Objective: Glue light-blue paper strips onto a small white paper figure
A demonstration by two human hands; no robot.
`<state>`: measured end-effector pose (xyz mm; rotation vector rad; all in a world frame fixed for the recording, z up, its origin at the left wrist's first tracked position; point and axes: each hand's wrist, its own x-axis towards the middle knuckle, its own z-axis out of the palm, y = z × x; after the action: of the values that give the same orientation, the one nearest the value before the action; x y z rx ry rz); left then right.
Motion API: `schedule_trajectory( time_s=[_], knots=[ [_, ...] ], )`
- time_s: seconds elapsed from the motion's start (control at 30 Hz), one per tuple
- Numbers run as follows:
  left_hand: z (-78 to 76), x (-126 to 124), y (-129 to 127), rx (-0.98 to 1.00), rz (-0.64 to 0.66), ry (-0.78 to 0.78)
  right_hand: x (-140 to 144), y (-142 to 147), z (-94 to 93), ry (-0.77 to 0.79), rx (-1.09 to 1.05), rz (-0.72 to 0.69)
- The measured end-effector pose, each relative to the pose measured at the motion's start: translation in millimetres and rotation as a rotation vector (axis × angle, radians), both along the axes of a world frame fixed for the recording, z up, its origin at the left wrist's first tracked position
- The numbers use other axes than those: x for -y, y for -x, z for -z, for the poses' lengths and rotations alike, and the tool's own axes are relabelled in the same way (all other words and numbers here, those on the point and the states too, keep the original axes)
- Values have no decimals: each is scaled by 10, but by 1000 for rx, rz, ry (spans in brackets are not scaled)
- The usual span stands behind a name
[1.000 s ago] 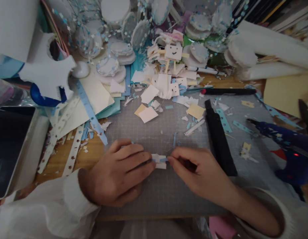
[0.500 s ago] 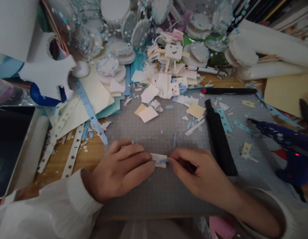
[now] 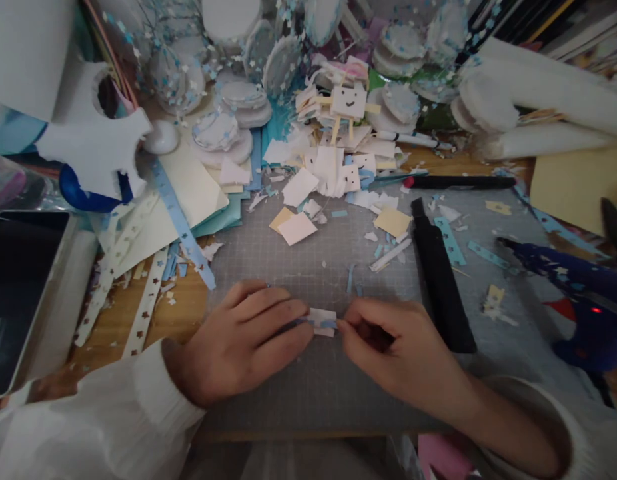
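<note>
Two hands meet over one small item, low on your grey cutting mat point(image 3: 308, 267). Item: small white paper piece point(image 3: 322, 321) with a thin blue strip across it, lying flat on the mat, long axis running left to right between your hands. Left hand point(image 3: 243, 347): palm down, fingers extended toward the right, fingertips point(image 3: 303, 319) pressed on the left end of the piece and covering part of it. Right hand point(image 3: 403, 353): curled, thumb and forefinger drawn together at the right end, pinching what looks like the blue strip or the paper's edge; which of the two cannot be told. Relation that counts: the piece lies directly between the two sets of fingertips, both touching it, neither hand nearer than the other; its length lines up with the line joining your hands. Nearby: black craft knife point(image 3: 441, 273) just right of the right hand, lying front to back; blue glue gun point(image 3: 578, 293) well apart at the right edge; loose heap of white and cream paper scraps point(image 3: 328, 173) farther up the mat; star-punched paper strips point(image 3: 138, 293) to the left on the wooden desk; dark tablet point(image 3: 23, 293) at the far left.
</note>
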<state>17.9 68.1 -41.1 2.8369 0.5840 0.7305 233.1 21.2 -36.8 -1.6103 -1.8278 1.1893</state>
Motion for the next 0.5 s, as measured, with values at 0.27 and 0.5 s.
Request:
schedule_trajectory(
  time_s=[0.27, 0.5],
  knots=[
    [89, 24, -19, -19, -62, 37, 3, 13, 23, -79, 13, -7],
    [66, 9, -32, 56, -73, 88, 1, 0, -7, -46, -31, 1]
  ],
)
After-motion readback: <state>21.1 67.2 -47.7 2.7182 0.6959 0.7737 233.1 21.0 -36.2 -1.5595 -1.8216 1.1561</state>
